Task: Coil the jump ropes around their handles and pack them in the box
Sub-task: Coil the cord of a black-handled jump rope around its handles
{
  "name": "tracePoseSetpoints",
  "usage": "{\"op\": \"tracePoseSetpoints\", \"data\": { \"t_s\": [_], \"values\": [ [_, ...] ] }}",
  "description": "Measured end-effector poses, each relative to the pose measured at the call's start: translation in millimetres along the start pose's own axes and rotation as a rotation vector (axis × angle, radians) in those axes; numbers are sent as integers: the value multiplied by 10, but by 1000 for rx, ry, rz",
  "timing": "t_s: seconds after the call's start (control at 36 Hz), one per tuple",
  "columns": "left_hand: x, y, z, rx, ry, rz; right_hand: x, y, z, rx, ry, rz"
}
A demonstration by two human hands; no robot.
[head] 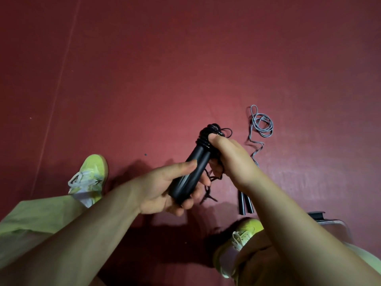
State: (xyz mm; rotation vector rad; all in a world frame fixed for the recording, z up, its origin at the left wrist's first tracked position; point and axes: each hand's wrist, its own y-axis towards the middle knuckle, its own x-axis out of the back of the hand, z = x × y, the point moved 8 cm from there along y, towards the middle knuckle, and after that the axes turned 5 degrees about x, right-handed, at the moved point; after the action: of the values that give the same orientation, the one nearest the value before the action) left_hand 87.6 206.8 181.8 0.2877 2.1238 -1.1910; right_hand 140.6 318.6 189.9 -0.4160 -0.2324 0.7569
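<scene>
My left hand grips the lower end of a pair of black jump rope handles, held tilted above the floor. Black rope is wound in several turns around the handles' upper end. My right hand pinches the rope against that coiled end, and loose black rope hangs in kinks below it. A second jump rope with a grey cord lies loosely looped on the floor to the right, its dark handles side by side near my right forearm.
The floor is a dark red mat. My two yellow-green shoes rest on it. A grey edge of what may be the box shows at the right, mostly hidden behind my right arm.
</scene>
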Motion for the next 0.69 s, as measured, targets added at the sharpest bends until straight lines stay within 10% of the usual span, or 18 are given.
{"op": "tracePoseSetpoints", "data": {
  "t_s": [0.25, 0.69],
  "values": [
    [251, -5, -103, -63, 242, -387, -36, 20, -192, -130, -114, 117],
    [454, -20, -208, -124, 484, -621, 146, -16, -153, -160, -475, -40]
  ]
}}
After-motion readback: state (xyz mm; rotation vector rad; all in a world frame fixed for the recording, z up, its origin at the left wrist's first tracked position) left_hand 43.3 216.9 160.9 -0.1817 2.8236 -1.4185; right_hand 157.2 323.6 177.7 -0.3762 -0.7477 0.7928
